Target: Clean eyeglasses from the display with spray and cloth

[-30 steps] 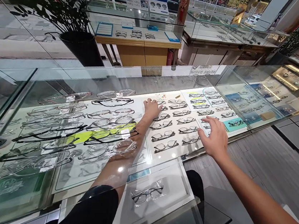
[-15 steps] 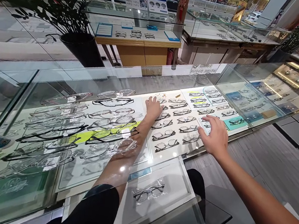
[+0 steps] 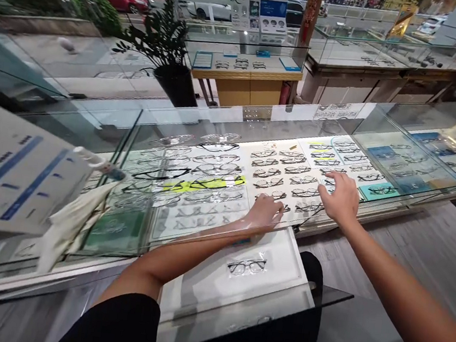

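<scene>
My left hand is under the glass top of the display case, over the front of a column of eyeglasses. Its fingers are bent and loosely apart, and it partly covers the nearest pair of eyeglasses. No grip on a pair can be made out. My right hand is at the counter's front side, thumb and fingers spread, holding nothing. Beside it, rows of dark-rimmed eyeglasses lie on the white display board. Below my left forearm, an open white drawer holds eyeglasses in a clear wrapper.
More eyeglasses rest on a clear shelf to the left. A printed white box, a small bottle and a pale cloth stand at far left. A potted plant and another display case are beyond the counter.
My left hand has drawn back from the far end of the eyeglasses column to its near end. My right hand stays spread in nearly the same place. The view has swung left, showing the box.
</scene>
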The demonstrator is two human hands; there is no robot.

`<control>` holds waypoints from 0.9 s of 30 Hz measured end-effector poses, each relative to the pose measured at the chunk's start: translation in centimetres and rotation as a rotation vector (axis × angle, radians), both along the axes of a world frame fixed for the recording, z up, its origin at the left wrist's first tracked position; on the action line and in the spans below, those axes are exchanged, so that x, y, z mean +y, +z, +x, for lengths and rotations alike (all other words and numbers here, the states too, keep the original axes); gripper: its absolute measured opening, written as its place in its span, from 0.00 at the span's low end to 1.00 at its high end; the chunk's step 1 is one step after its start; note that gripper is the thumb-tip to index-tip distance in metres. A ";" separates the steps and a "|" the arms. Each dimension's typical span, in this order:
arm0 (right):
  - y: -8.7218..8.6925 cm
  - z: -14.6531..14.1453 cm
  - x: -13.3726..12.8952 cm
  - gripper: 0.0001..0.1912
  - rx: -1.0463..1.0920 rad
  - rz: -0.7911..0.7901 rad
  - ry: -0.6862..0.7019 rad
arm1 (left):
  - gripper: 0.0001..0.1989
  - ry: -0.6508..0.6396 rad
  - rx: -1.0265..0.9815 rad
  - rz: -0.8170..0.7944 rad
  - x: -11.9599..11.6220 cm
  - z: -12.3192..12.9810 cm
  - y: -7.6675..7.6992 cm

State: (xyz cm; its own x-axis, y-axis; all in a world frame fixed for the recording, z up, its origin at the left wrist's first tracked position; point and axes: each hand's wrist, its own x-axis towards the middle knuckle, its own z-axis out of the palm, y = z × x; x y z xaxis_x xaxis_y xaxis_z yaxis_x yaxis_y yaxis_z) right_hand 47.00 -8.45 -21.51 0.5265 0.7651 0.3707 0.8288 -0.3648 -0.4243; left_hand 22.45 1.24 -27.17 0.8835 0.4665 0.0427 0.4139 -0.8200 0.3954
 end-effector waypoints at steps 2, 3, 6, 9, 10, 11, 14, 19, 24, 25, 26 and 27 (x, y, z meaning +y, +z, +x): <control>-0.4 0.4 0.1 0.22 -0.008 0.002 0.001 | 0.08 -0.080 0.052 -0.050 -2.3 -2.7 1.0; -0.5 0.6 0.1 0.22 -0.011 -0.001 0.000 | 0.07 -0.113 0.062 -0.087 -3.3 -4.2 1.7; -0.7 1.2 0.2 0.23 -0.022 -0.023 -0.012 | 0.05 -0.164 0.074 -0.160 -5.9 -9.1 4.6; 0.1 1.7 0.6 0.24 -0.021 -0.070 -0.014 | 0.05 -0.116 0.080 -0.188 -8.2 -14.3 8.2; 0.7 1.5 0.9 0.23 -0.013 -0.105 -0.018 | 0.07 -0.084 0.077 -0.193 -8.9 -16.1 9.3; 1.5 1.1 1.4 0.22 -0.010 -0.138 -0.010 | 0.09 -0.059 0.078 -0.194 -9.7 -17.8 10.4; 4.7 -2.5 3.1 0.17 -0.050 -0.144 0.212 | 0.16 0.052 0.116 -0.180 -12.1 -22.8 12.3; 9.7 -14.0 6.1 0.16 -0.140 -0.109 0.798 | 0.15 0.408 0.197 -0.083 -16.2 -29.7 10.8; 10.7 -21.6 8.8 0.17 -0.308 -0.393 0.852 | 0.21 0.743 0.182 -0.016 -19.1 -32.8 7.9; 10.5 -22.2 9.2 0.17 -0.333 -0.436 0.835 | 0.21 0.769 0.176 0.014 -19.4 -32.9 7.5; 10.4 -22.5 9.6 0.16 -0.351 -0.466 0.818 | 0.20 0.785 0.171 0.043 -19.7 -32.8 7.3; 10.1 -22.8 9.8 0.15 -0.364 -0.484 0.805 | 0.19 0.797 0.163 0.069 -19.9 -32.7 7.1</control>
